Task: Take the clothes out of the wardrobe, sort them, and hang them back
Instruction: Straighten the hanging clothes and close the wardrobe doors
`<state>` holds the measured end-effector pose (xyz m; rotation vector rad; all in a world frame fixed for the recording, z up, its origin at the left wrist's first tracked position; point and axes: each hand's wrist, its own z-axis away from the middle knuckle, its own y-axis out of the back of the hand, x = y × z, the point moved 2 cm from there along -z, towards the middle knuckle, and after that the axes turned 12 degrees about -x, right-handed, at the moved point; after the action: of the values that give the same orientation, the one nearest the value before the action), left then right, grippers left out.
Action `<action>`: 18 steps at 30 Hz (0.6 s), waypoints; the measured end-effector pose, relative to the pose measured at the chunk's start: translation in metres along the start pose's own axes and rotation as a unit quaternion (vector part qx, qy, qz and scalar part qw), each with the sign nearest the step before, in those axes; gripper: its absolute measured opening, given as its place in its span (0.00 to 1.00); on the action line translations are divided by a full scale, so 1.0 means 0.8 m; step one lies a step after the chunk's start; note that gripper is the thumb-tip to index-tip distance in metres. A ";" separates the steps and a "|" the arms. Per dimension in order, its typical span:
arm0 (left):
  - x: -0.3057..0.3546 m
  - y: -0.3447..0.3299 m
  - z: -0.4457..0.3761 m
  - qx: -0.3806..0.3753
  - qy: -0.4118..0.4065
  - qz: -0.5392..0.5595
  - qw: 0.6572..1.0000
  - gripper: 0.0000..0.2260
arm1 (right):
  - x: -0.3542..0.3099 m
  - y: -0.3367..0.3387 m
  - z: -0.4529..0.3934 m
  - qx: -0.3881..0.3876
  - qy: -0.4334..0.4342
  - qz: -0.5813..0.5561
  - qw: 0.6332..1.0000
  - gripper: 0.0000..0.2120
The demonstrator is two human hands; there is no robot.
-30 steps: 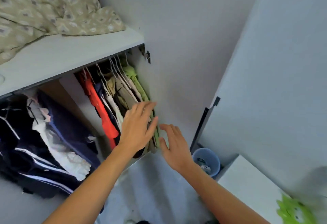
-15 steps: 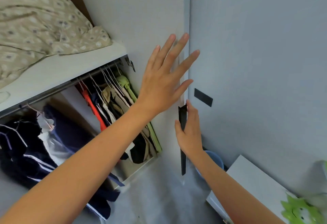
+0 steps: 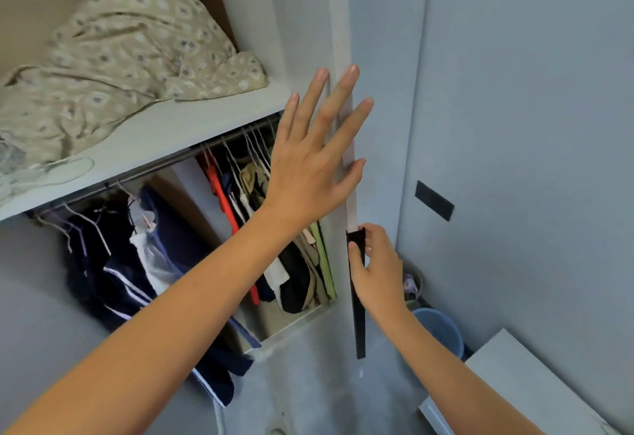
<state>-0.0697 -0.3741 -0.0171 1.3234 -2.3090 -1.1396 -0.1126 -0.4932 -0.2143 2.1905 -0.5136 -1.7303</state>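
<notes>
The wardrobe stands open on the left, its pale door [image 3: 350, 146] seen edge-on in the middle. My left hand [image 3: 315, 156] is spread flat with straight fingers against that door edge. My right hand [image 3: 375, 270] grips the long black handle [image 3: 358, 318] on the door edge, thumb on the near side and fingers behind. On the rail [image 3: 219, 146] hang an orange garment [image 3: 223, 201], beige and green pieces [image 3: 322, 263] and dark navy clothes [image 3: 113, 263] with white stripes, all on wire hangers.
A crumpled patterned beige cloth [image 3: 130, 53] lies on the shelf [image 3: 171, 139] above the rail. A blue bucket [image 3: 442, 331] stands on the floor at the lower right beside a white cabinet top [image 3: 535, 383]. A second grey door [image 3: 531, 125] with a black handle fills the right.
My left hand left the hanging clothes and rose to the door edge. My right hand took hold of the black handle, and the door has swung toward the wardrobe opening.
</notes>
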 end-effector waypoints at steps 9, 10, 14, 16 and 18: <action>-0.124 0.042 0.101 0.029 0.060 -0.033 0.997 0.28 | -0.062 -0.121 -0.016 -0.110 0.135 0.083 0.981 0.06; -0.141 0.046 0.109 0.031 0.068 -0.038 0.996 0.28 | -0.071 -0.136 -0.023 -0.127 0.147 0.098 0.976 0.07; -0.212 0.059 0.141 0.038 0.104 -0.063 0.992 0.26 | -0.109 -0.202 -0.058 -0.190 0.175 0.137 0.956 0.08; -0.248 0.063 0.153 0.036 0.126 -0.076 0.988 0.27 | -0.126 -0.238 -0.081 -0.209 0.180 0.137 0.951 0.07; -0.284 0.064 0.162 0.028 0.140 -0.082 0.986 0.28 | -0.140 -0.274 -0.103 -0.225 0.181 0.155 0.945 0.07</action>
<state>-0.0459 -0.1092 -0.0296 1.6064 -2.0744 -0.8725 -0.0356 -0.2459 -0.1958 1.9086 -0.3089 -1.1135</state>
